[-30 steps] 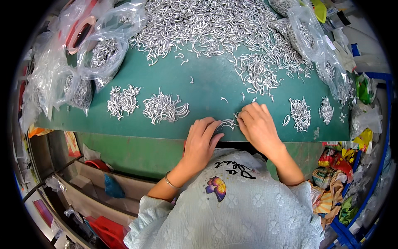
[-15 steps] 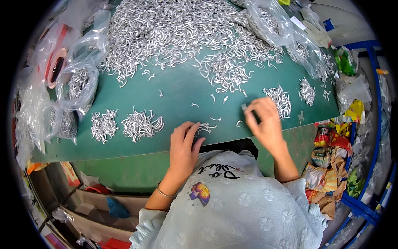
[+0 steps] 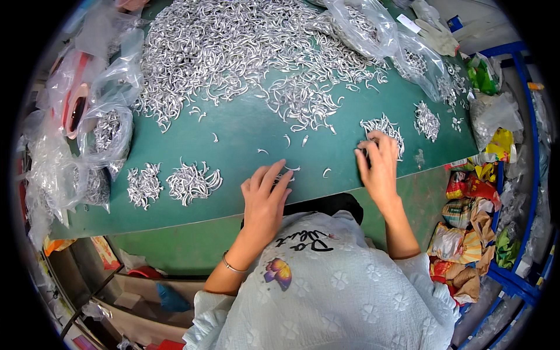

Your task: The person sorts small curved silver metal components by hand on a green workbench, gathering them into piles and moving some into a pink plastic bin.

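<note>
My left hand (image 3: 263, 197) rests at the table's near edge, fingers spread, partly covering a few curved silver metal pieces (image 3: 290, 169). My right hand (image 3: 380, 169) reaches to the near left side of a small heap of these pieces (image 3: 385, 129). Its fingers are bent and slightly apart; no piece shows between them. Between the hands lies a single curved piece (image 3: 326, 172). Several loose ones, such as a hook-shaped piece (image 3: 287, 140), are scattered farther off. Two small heaps sit to the left, a larger heap (image 3: 194, 182) and a smaller heap (image 3: 144, 185).
A great mass of silver pieces (image 3: 221, 49) covers the far part of the green table (image 3: 233, 131). Clear plastic bags with more pieces stand at left (image 3: 108, 131) and far right (image 3: 417, 61). Another small heap (image 3: 427, 121) lies right. Bagged packages (image 3: 464, 233) and a blue rack (image 3: 521, 175) are beyond.
My right hand has moved right to the heap; the small silvery piece at its fingertips no longer shows. My left hand's fingers have spread over the pieces. The view has shifted slightly.
</note>
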Available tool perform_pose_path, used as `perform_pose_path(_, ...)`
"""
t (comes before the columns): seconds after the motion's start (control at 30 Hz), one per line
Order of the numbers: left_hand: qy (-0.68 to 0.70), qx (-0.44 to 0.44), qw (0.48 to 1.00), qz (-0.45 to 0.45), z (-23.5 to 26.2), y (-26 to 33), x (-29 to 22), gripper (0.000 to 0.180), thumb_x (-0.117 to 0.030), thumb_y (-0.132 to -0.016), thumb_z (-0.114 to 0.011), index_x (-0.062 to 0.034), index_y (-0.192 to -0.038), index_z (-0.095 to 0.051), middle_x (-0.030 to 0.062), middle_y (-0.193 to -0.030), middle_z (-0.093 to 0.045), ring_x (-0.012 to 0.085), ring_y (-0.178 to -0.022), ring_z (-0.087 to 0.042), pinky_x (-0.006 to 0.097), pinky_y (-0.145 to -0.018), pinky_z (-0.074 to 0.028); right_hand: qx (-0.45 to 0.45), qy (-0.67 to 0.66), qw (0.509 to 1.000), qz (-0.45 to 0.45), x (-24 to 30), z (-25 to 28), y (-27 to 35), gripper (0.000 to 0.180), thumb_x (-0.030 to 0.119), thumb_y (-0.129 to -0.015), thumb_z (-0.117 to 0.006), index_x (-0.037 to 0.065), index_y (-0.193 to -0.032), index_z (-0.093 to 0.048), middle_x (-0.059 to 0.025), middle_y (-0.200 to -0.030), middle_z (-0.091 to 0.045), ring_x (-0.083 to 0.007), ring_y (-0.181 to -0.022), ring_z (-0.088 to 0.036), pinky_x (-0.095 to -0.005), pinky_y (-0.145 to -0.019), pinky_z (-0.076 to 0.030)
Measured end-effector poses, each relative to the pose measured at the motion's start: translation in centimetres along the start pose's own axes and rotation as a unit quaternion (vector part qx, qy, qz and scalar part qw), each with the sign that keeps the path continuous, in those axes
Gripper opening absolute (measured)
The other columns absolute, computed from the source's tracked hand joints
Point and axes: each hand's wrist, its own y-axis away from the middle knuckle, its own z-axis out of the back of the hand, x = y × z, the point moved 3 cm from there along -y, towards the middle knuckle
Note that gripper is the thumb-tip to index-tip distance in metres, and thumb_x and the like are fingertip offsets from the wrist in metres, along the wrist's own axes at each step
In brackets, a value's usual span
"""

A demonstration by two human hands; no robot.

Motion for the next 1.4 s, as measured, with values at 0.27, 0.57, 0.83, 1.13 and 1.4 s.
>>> perform_pose_path(0.27,0.013,0.041,0.999,-0.033,-0.6,-0.3,0.1,0.041,0.01,-0.078,-0.057,-0.0025,-0.117,-0.063,0.0099,-0.131,-0.057,0.0293,-0.127,-0.049,0.045,-0.098,-0.036,-0.029,-0.066,0.997,0.016,0.6,-0.3,-2.4,0.032,0.009,-0.076,-0.074,0.002,-0.103,-0.06,-0.0146,-0.113,-0.056,-0.0353,-0.107,-0.05,-0.0434,-0.091,-0.04)
perform_pose_path(0.57,0.113,0.002,0.993,-0.026,-0.8,0.2,0.7,0.042,0.018,-0.073,-0.051,0.0019,-0.11,-0.065,0.0156,-0.124,-0.059,0.0349,-0.124,-0.053,0.053,-0.108,-0.039,0.027,-0.126,0.986,0.102,7.2,-6.0,-6.1,0.037,0.008,-0.081,-0.07,0.0,-0.115,-0.057,-0.0196,-0.125,-0.053,-0.0385,-0.113,-0.05,-0.0439,-0.093,-0.043)
perform_pose_path(0.83,0.137,-0.025,0.99,-0.029,-0.8,0.2,0.9,0.037,0.019,-0.072,-0.054,0.0022,-0.104,-0.064,0.0154,-0.108,-0.059,0.0355,-0.115,-0.058,0.051,-0.105,-0.043,0.075,-0.329,0.929,-0.15,2.4,-5.7,-11.3,0.022,0.001,-0.082,-0.067,0.001,-0.104,-0.063,-0.0119,-0.088,-0.067,-0.0244,-0.078,-0.062,-0.0338,-0.07,-0.052)
perform_pose_path(1.13,0.137,-0.033,0.99,-0.025,-1.0,0.2,1.0,0.029,0.015,-0.077,-0.057,0.0023,-0.102,-0.064,0.0156,-0.107,-0.058,0.0349,-0.113,-0.058,0.05,-0.104,-0.044,0.102,-0.167,0.969,0.149,6.9,-5.9,-10.6,0.046,0.014,-0.079,-0.075,0.009,-0.121,-0.059,-0.0128,-0.131,-0.05,-0.0344,-0.122,-0.045,-0.0424,-0.104,-0.038)
perform_pose_path(1.4,0.141,-0.024,0.989,-0.028,-0.7,-0.2,0.4,0.028,0.005,-0.078,-0.066,0.0025,-0.105,-0.06,0.0149,-0.105,-0.054,0.036,-0.114,-0.055,0.049,-0.102,-0.045,0.022,-0.163,0.971,0.171,3.9,-6.3,-12.4,0.019,0.006,-0.08,-0.07,0.003,-0.098,-0.063,-0.0108,-0.101,-0.063,-0.0321,-0.096,-0.059,-0.0385,-0.082,-0.048)
